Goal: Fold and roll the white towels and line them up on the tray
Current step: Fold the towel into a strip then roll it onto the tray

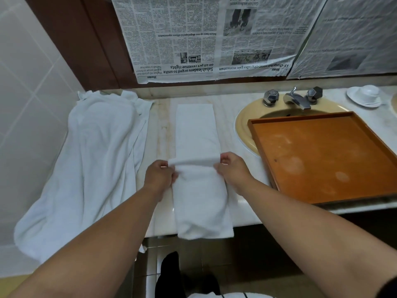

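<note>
A white towel [196, 130], folded into a long narrow strip, lies on the marble counter and runs from the back wall to over the front edge. A fold of it is raised across the strip's middle. My left hand [160, 175] pinches the left end of that raised fold and my right hand [231, 168] pinches the right end. An orange-brown wooden tray [322, 155] sits to the right, partly over the sink, with nothing on it. A pile of unfolded white towels [90, 160] lies at the left of the counter.
A beige sink [247, 123] with a chrome tap [297, 100] is behind the tray. A white cup on a saucer [365, 95] stands at the far right. Newspaper sheets [193, 39] cover the wall behind. The counter's front edge [163, 231] is near my body.
</note>
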